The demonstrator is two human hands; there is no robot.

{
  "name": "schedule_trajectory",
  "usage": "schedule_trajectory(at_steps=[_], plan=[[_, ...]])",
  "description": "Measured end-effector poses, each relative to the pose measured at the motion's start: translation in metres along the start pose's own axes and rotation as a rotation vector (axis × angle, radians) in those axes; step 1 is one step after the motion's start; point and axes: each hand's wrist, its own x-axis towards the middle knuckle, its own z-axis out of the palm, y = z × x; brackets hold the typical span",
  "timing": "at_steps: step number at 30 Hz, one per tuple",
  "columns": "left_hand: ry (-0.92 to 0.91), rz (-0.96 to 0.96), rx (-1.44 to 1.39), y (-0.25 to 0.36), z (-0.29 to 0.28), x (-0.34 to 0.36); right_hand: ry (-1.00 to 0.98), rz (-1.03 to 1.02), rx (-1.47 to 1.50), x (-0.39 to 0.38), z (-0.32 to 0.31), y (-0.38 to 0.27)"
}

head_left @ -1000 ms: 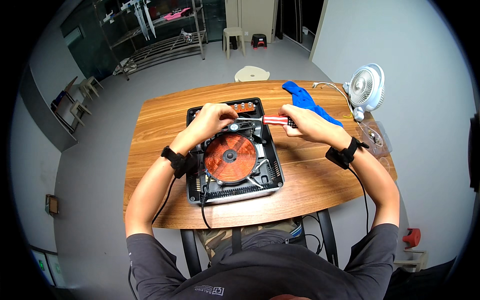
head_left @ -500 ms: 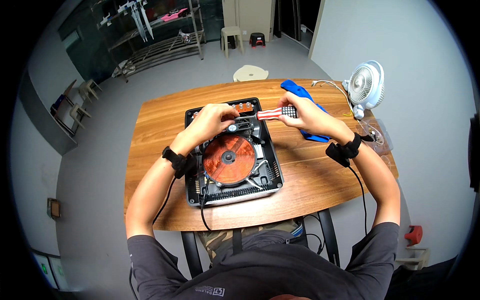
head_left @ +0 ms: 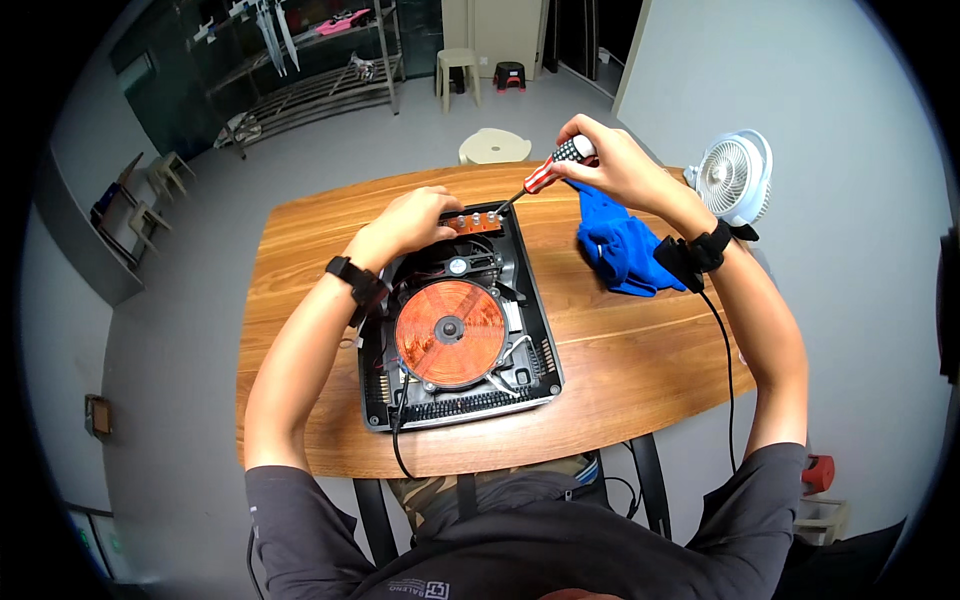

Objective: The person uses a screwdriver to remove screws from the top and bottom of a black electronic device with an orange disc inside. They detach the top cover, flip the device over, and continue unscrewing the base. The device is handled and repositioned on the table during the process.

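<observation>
On the wooden surface (head_left: 640, 350), with bare room toward its near right edge, lies the opened black appliance (head_left: 470, 411). A crumpled blue cloth (head_left: 622, 252) is to its right; the left hand (head_left: 408, 222) bends over its far left corner (if it grips something, I cannot tell), and the right hand (head_left: 622, 166) grips a screwdriver (head_left: 543, 178), whose tip is at the orange strip's (head_left: 474, 223) right end.

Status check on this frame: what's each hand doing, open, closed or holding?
Left hand: fingers bent by the orange circuit board; whether it grips anything cannot be told.
Right hand: closed, holding the screwdriver.
</observation>
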Motion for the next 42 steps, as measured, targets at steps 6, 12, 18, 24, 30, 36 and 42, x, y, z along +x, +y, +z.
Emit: schedule_trajectory(at_steps=[6,12,18,24,30,36,42], plan=[[-0.033,-0.080,0.007,0.000,0.017,0.020,-0.075,-0.051,-0.095,0.025,0.007,-0.003],[-0.007,-0.101,0.016,-0.010,0.029,0.022,-0.135,-0.079,-0.107,0.035,0.016,0.003],[0.023,-0.117,0.030,-0.012,0.037,0.023,-0.206,-0.061,-0.167,0.037,0.016,0.000],[0.056,-0.110,0.024,-0.019,0.044,0.024,-0.225,-0.065,-0.163,0.041,0.020,-0.004],[0.023,-0.140,0.026,-0.016,0.045,0.028,-0.229,-0.114,-0.149,0.045,0.027,0.005],[0.020,-0.143,0.036,-0.017,0.046,0.028,-0.237,-0.129,-0.183,0.047,0.030,0.005],[0.017,-0.148,0.023,-0.018,0.046,0.029,-0.314,-0.150,-0.222,0.057,0.031,-0.004]])
